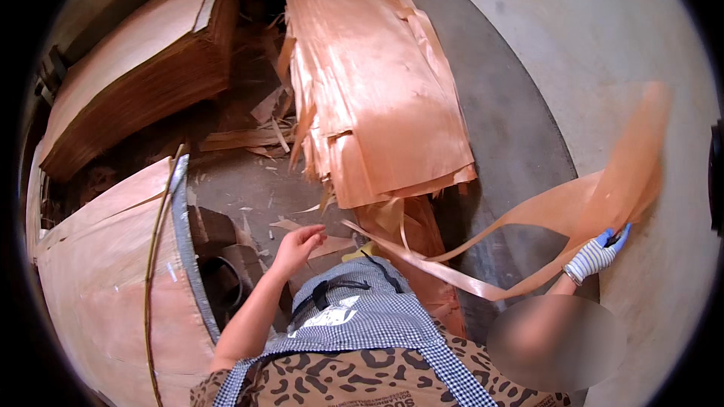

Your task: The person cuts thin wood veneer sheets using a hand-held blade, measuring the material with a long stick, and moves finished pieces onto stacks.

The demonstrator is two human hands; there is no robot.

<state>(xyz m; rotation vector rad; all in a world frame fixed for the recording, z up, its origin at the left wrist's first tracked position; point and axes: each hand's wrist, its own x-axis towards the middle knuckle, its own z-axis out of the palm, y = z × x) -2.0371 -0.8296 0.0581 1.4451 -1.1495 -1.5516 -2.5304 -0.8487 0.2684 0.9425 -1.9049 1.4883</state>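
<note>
My right hand (597, 255), in a striped white and blue glove, is shut on a long thin strip of orange veneer (528, 215). The strip is raised to the right; its far end blurs upward and its lower loops trail back toward my apron. My left hand (298, 245) is bare, with fingers loosely curled and apart, and holds nothing. It hovers over scraps on the floor, just left of the strip's trailing end (362, 230). My checked apron (362, 316) fills the lower middle.
A ragged pile of veneer sheets (377, 90) lies ahead on the floor. A thick stack of sheets (136, 60) stands at upper left. A large sheet on a metal-edged bench (105, 286) is at my left. Veneer scraps (249, 139) litter the ground; a concrete surface (603, 45) is at right.
</note>
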